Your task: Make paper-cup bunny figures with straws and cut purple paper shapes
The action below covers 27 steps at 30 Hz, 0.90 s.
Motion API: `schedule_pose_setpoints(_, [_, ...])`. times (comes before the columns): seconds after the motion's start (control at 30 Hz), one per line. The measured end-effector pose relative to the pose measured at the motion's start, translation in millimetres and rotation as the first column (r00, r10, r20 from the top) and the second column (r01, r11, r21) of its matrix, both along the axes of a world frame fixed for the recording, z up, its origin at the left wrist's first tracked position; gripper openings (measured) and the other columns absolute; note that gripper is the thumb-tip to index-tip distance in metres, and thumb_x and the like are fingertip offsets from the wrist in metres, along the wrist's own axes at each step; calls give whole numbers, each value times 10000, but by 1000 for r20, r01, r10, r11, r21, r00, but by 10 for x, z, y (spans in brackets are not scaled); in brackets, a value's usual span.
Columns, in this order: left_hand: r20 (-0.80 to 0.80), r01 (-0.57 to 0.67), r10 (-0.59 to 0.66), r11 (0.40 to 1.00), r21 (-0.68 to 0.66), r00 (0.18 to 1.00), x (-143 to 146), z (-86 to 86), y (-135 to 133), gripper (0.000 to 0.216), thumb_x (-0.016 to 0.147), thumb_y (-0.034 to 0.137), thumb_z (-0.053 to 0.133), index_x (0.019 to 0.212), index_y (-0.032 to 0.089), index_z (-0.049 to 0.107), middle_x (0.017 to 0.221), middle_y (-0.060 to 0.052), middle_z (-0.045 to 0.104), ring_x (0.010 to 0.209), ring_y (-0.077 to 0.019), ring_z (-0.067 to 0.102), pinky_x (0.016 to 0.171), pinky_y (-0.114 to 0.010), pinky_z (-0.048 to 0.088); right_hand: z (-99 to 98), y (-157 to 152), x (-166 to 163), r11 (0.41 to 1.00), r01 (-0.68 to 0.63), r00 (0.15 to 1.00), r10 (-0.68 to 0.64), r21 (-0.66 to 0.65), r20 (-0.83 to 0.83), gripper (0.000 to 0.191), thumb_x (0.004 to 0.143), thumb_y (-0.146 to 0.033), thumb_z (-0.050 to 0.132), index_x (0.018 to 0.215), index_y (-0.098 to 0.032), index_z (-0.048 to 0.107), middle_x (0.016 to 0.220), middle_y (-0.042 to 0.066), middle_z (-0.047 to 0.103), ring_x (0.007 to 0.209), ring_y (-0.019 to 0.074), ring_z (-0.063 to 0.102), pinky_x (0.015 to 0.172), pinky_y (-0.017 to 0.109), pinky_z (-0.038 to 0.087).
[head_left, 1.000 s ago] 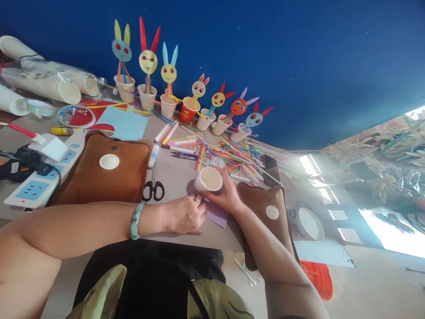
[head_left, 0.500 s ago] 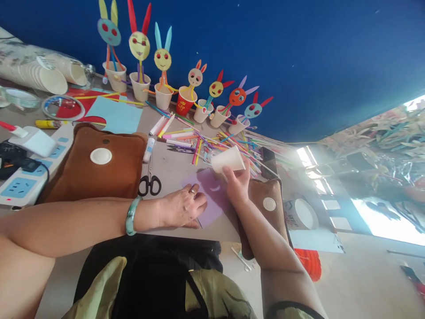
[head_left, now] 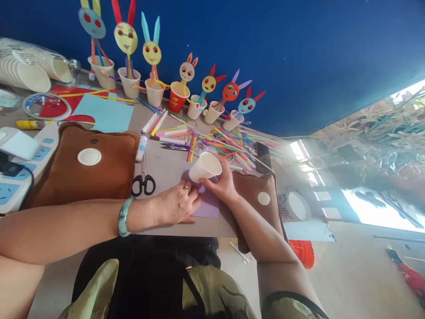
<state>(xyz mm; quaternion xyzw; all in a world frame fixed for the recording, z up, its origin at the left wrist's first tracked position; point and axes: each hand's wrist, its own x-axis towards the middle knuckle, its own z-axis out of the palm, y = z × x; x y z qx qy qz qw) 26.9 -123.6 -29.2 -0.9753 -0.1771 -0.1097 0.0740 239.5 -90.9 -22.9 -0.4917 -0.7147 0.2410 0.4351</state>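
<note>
My right hand grips a white paper cup, tilted with its mouth facing me, set down on a purple sheet of paper near the table's front edge. My left hand lies on the left part of that purple paper, fingers curled and pressing it down, a ring on one finger and a green bangle at the wrist. Black-handled scissors lie just left of my left hand.
A row of cup rabbits with paper faces stands along the blue wall. Coloured straws and pens are heaped behind the cup. Two brown cushions flank my hands. A power strip, tape rolls and stacked cups sit at the left.
My right hand lifted the cup off the purple paper, tipped it sideways, then brought it back down onto the paper. My left hand stayed on the paper.
</note>
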Motion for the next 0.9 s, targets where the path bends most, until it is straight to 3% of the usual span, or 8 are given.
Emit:
schedule_pose_setpoints(0.37, [10, -10, 10, 1000, 27, 1000, 7, -22, -4, 670, 895, 652, 562, 1139, 45, 707, 1142, -262, 682, 1080, -361, 625, 951, -460, 451, -31, 2, -5, 999, -1, 996, 4, -35, 86, 725, 723, -489, 820, 1334, -250, 511, 1320, 114, 603, 1236, 317, 572, 1086, 489, 441])
schedule_pose_setpoints(0.47, [14, 8, -8, 1000, 20, 1000, 5, -31, -2, 662, 909, 634, 552, 1122, 26, 706, 1145, -281, 677, 1077, -352, 623, 950, -456, 448, -35, 17, -1, 997, 82, 996, -82, 4, -25, 765, 717, -472, 816, 1365, -245, 479, 1372, 130, 551, 1268, 320, 543, 1103, 507, 426])
schedule_pose_setpoints(0.6, [-6, 5, -5, 1000, -10, 1000, 5, -6, -4, 654, 912, 618, 558, 1146, 24, 698, 1172, -295, 668, 1082, -353, 623, 917, -449, 458, -21, 48, 15, 979, 201, 954, -205, -40, -221, 774, 707, -497, 808, 1349, -231, 467, 1273, 121, 575, 1150, 287, 587, 957, 460, 532])
schedule_pose_setpoints(0.73, [-27, -4, 4, 1000, -1, 1000, 16, 13, -14, 669, 902, 624, 574, 1155, 16, 694, 1198, -303, 661, 1096, -363, 623, 923, -446, 448, 8, 48, 12, 972, 216, 936, -234, -94, -264, 765, 677, -504, 830, 1303, -225, 490, 1181, 101, 605, 1062, 262, 605, 873, 413, 565])
schedule_pose_setpoints(0.9, [-34, -25, 25, 1000, -4, 999, 19, 18, -18, 636, 919, 628, 548, 1118, 43, 699, 1135, -274, 682, 1039, -341, 629, 844, -419, 445, 10, 52, 13, 967, 245, 911, -252, -65, -327, 756, 680, -530, 823, 1288, -230, 491, 1169, 102, 624, 1032, 258, 620, 885, 434, 559])
